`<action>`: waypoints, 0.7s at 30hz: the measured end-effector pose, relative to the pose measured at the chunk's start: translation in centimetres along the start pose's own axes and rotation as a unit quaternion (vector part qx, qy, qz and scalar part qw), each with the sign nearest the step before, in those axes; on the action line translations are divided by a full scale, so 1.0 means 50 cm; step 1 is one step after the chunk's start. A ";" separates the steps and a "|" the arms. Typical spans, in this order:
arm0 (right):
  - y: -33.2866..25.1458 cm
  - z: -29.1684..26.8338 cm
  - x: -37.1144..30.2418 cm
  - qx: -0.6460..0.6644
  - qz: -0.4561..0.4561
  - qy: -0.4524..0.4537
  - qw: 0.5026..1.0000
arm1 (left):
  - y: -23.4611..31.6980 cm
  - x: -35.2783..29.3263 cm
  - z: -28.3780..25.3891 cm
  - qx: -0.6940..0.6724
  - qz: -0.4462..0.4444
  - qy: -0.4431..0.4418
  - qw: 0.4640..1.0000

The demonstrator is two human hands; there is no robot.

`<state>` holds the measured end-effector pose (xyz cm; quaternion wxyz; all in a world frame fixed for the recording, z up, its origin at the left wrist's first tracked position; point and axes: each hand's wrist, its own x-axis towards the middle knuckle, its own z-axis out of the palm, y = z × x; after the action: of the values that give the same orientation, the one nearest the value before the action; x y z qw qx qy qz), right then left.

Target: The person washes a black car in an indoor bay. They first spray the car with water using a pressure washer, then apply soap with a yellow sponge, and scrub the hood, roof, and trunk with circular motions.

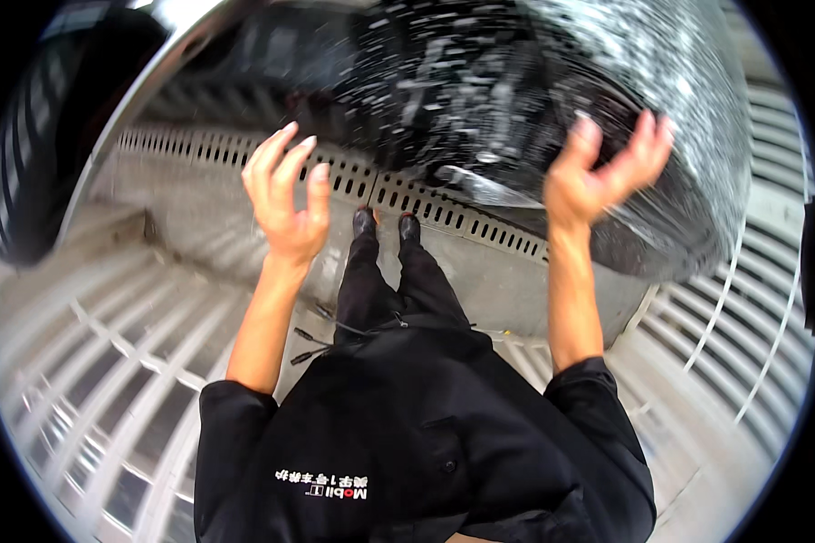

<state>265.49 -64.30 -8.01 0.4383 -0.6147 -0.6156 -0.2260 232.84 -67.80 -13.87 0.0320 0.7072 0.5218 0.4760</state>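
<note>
My left hand (285, 195) is raised in front of me with its fingers spread, holding nothing. My right hand (607, 163) is also raised, fingers apart and curled, close to the wet dark body of a car (516, 100) that fills the top of the view. Whether the right fingertips touch the car's surface I cannot tell. The car's panel is covered in water drops or foam streaks and looks blurred. Below my hands I see my own dark trousers and black shoes (385, 224).
A slotted metal drain grate (426, 204) runs across the concrete floor under the car's edge. A black tyre (36, 154) sits at the far left. Metal floor grating (109, 407) lies at the lower left and right. Thin cables (308, 339) hang by my waist.
</note>
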 end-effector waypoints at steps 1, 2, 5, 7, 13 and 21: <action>-0.028 -0.013 -0.018 0.066 0.032 -0.011 0.997 | -0.028 -0.059 -0.030 0.035 -0.067 0.003 0.997; -0.050 -0.026 -0.063 0.204 0.005 -0.053 0.977 | -0.041 -0.117 -0.051 0.058 -0.133 0.004 0.989; -0.200 -0.064 -0.181 0.437 -0.073 -0.348 0.827 | -0.068 -0.325 -0.098 0.078 -0.328 -0.006 0.942; -0.247 -0.067 -0.387 0.473 0.134 -0.531 0.690 | -0.067 -0.460 -0.102 0.069 -0.389 0.008 0.919; -0.057 0.178 -0.943 0.226 0.181 -0.781 0.553 | -0.088 -0.884 -0.015 0.052 -0.589 -0.070 0.803; 0.054 0.768 -1.673 0.075 0.042 -0.750 0.656 | -0.108 -1.378 0.136 0.002 -0.819 0.089 0.567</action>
<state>246.32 -79.24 -96.82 -0.1181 -0.5657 -0.7235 0.3777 233.67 -115.22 -64.59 0.3601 -0.0688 0.8787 0.3057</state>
